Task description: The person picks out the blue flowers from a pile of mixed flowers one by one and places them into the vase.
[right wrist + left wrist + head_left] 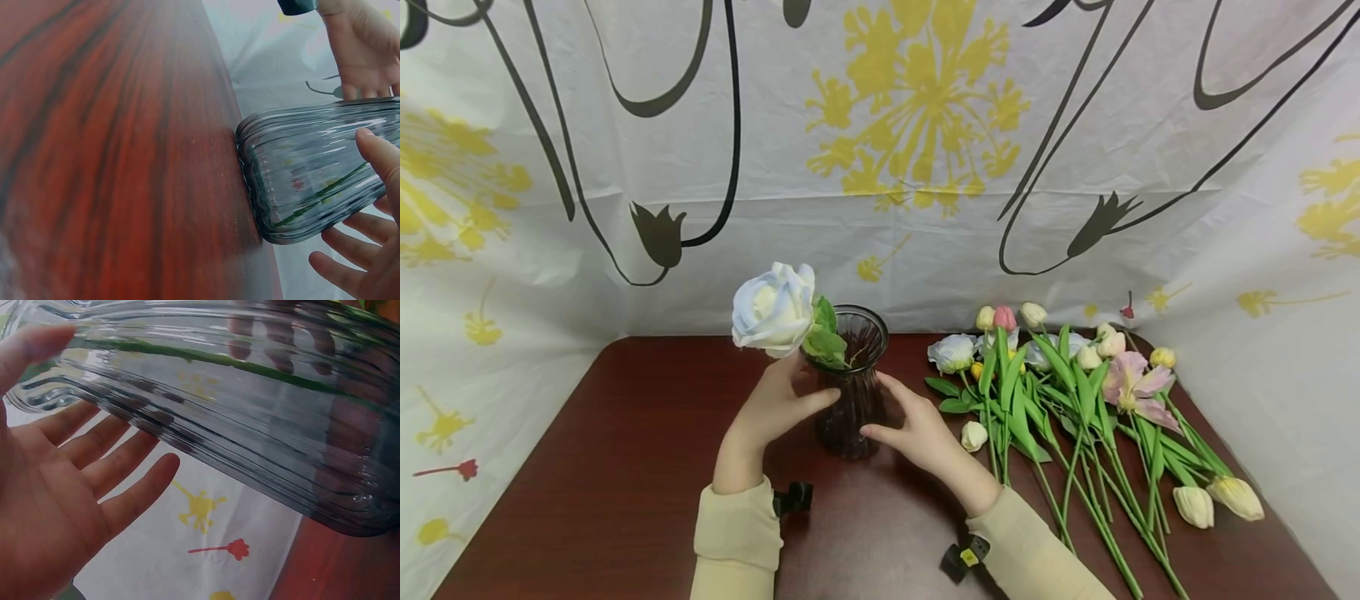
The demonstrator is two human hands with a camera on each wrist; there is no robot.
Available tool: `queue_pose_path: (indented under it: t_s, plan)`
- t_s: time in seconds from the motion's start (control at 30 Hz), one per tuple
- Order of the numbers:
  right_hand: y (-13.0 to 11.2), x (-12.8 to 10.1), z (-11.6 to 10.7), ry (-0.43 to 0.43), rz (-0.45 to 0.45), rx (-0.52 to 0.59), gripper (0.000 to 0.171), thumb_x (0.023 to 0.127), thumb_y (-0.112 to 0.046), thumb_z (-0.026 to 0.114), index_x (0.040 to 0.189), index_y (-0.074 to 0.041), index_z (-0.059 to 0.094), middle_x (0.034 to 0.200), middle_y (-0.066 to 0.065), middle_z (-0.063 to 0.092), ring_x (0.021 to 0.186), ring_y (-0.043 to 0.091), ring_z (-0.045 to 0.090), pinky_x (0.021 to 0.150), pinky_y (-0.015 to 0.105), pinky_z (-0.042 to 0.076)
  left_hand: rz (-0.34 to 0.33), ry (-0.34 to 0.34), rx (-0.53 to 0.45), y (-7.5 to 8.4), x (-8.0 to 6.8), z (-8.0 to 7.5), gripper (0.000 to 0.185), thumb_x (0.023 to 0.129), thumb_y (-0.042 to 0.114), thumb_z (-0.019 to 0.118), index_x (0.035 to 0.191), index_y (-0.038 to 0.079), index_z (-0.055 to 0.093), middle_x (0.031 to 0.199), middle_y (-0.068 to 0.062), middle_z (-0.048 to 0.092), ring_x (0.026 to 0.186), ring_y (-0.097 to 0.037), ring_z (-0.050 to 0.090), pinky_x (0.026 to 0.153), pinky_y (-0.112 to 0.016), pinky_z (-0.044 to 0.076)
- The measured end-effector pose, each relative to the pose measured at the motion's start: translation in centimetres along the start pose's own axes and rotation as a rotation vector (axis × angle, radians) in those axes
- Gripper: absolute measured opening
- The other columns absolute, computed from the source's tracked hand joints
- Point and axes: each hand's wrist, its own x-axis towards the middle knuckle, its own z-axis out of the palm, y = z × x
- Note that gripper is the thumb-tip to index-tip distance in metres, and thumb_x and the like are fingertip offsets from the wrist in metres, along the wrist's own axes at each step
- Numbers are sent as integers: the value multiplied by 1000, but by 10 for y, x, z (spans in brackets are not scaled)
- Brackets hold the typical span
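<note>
A ribbed, smoky glass vase (852, 408) stands on the table with one rose (773, 310) in it. The white and pale blue bloom leans left over the rim, and its green stem (244, 362) shows through the glass. My left hand (778, 400) is at the vase's left side, thumb in front of the neck, fairly straight fingers partly behind the glass. From the right, my right hand (925, 429) reaches around the lower body, with its thumb before the glass and its spread fingers (353, 250) behind. How firmly either hand touches cannot be told.
Loose artificial flowers lie on the right of the dark red table (647, 467): tulips (1004, 318), pale blue roses (955, 353) and a pink lily (1138, 390), stems toward the front. A white patterned cloth (760, 167) hangs behind and at both sides.
</note>
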Motion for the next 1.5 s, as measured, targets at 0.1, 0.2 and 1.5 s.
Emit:
queue_pose_path:
  t_s: [0.1, 0.2, 1.5]
  plan:
    - [0, 0, -1, -5, 3, -19, 76, 79, -31, 80, 144, -15, 43, 125, 4, 61, 113, 17, 58, 94, 39, 46, -14, -4, -40, -3, 2, 2, 65, 80, 12, 79, 138, 8, 49, 131, -9, 56, 115, -26, 54, 95, -48, 44]
    - [-1, 0, -3, -10, 0, -37, 75, 80, -33, 79, 144, -14, 43, 125, 3, 61, 112, 16, 58, 94, 39, 46, -24, 0, -62, -3, 3, 3, 67, 79, 9, 79, 138, 4, 48, 132, -13, 55, 117, -29, 53, 95, -50, 44]
    - [-1, 3, -62, 223, 137, -162, 20, 87, -13, 72, 106, -6, 73, 94, 5, 71, 75, 16, 65, 63, 33, 52, -3, -25, -137, -21, 3, 2, 70, 76, 8, 82, 138, 5, 50, 132, -11, 56, 117, -27, 54, 86, -42, 51]
